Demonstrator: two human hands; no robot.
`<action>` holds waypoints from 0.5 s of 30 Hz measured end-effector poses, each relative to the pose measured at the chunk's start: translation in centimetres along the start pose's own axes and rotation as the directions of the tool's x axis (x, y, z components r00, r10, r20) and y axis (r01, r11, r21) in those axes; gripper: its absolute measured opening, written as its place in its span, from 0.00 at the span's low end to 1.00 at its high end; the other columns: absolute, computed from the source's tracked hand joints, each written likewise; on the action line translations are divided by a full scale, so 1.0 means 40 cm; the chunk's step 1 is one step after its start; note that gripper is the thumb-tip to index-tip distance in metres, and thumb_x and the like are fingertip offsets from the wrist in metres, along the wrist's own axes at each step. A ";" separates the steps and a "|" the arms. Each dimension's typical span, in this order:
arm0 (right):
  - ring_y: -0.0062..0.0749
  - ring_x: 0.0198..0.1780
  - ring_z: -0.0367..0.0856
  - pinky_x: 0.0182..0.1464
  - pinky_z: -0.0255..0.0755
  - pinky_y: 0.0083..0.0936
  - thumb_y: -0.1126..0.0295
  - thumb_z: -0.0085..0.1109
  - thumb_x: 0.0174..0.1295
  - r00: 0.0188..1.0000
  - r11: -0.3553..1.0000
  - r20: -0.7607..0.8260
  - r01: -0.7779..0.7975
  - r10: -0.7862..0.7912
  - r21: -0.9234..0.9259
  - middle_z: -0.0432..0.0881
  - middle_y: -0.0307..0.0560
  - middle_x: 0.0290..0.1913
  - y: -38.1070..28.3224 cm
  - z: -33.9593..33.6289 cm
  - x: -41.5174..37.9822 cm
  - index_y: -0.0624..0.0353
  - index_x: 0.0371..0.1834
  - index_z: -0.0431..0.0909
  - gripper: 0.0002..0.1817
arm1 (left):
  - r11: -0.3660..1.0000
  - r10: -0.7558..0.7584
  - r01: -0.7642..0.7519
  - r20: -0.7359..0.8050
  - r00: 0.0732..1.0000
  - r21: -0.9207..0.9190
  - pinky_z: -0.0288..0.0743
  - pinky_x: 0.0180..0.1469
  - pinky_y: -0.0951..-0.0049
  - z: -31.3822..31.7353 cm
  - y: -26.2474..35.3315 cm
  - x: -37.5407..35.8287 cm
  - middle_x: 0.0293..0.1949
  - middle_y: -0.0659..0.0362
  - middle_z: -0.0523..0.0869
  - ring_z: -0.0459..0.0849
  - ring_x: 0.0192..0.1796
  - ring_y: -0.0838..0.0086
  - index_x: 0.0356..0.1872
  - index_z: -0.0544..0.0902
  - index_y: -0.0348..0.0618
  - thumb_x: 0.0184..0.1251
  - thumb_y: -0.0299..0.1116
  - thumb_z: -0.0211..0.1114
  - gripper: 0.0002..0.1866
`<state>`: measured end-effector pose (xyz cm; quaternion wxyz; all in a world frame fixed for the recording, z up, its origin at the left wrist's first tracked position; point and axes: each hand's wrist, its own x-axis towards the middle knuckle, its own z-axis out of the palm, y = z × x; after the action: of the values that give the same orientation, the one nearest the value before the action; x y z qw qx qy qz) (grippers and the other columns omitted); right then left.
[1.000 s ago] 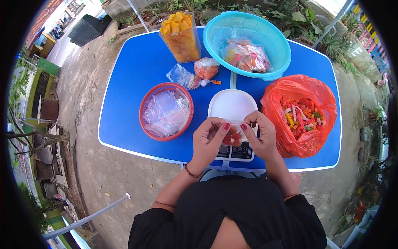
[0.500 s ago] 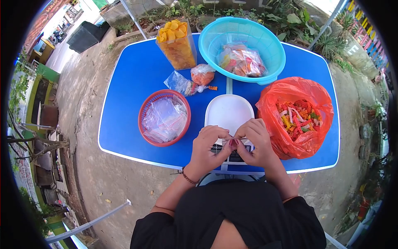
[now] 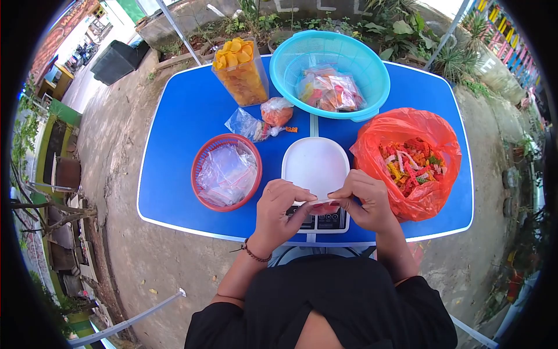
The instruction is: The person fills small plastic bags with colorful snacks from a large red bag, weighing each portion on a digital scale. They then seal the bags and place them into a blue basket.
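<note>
Both hands pinch the top edge of a small clear plastic bag [image 3: 325, 208] with reddish pieces inside. My left hand [image 3: 283, 210] grips its left side and my right hand [image 3: 363, 200] its right side. The bag hangs over the front of a white kitchen scale [image 3: 314, 160], partly hiding the black button panel. To the right stands a red plastic bag [image 3: 369, 157] full of colourful crinkled snack pieces [image 3: 414, 168]. On the left, a red basket [image 3: 260, 174] holds flat clear plastic bags [image 3: 226, 174].
A turquoise basket [image 3: 290, 64] with several filled packets [image 3: 334, 90] stands at the back of the blue table [image 3: 168, 151]. Beside it is a clear container of yellow chips [image 3: 241, 75]. Small tied plastic bags [image 3: 276, 111] lie in front of that container.
My fingers have moved slightly apart along the bag's top edge, and more of its reddish contents shows. The whole view has shifted a little.
</note>
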<state>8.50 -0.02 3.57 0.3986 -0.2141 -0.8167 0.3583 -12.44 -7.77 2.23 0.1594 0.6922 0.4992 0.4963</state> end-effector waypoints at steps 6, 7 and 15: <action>0.21 0.36 0.79 0.40 0.74 0.20 0.81 0.69 0.60 0.923 0.904 -0.189 -0.259 0.336 0.340 0.82 0.41 0.34 0.047 0.022 -0.044 0.66 0.52 0.80 0.17 | 0.767 -0.377 0.423 0.194 0.906 -0.483 0.78 0.43 0.79 0.027 -0.019 -0.031 0.39 0.58 0.88 0.86 0.43 0.81 0.48 0.79 0.37 0.67 0.25 0.71 0.12; 0.21 0.36 0.80 0.40 0.75 0.20 0.81 0.69 0.60 0.908 0.878 -0.213 -0.254 0.361 0.407 0.82 0.42 0.37 0.052 0.035 -0.045 0.66 0.57 0.75 0.22 | 0.722 -0.407 0.449 0.203 0.891 -0.527 0.78 0.44 0.80 0.033 -0.029 -0.037 0.40 0.58 0.88 0.85 0.43 0.81 0.49 0.78 0.36 0.68 0.24 0.71 0.13; 0.22 0.42 0.82 0.43 0.78 0.19 0.83 0.66 0.61 0.875 0.739 -0.060 -0.368 0.481 0.565 0.79 0.44 0.45 0.053 0.089 -0.075 0.63 0.63 0.59 0.31 | 0.599 -0.530 0.437 0.076 0.844 -0.671 0.81 0.45 0.80 0.067 -0.046 -0.033 0.44 0.57 0.87 0.86 0.43 0.80 0.53 0.75 0.35 0.67 0.21 0.70 0.17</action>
<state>7.55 -2.03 -1.07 0.4303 -0.3103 -0.5673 0.6299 -11.15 -7.33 -1.01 0.4906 0.3925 0.4664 0.6227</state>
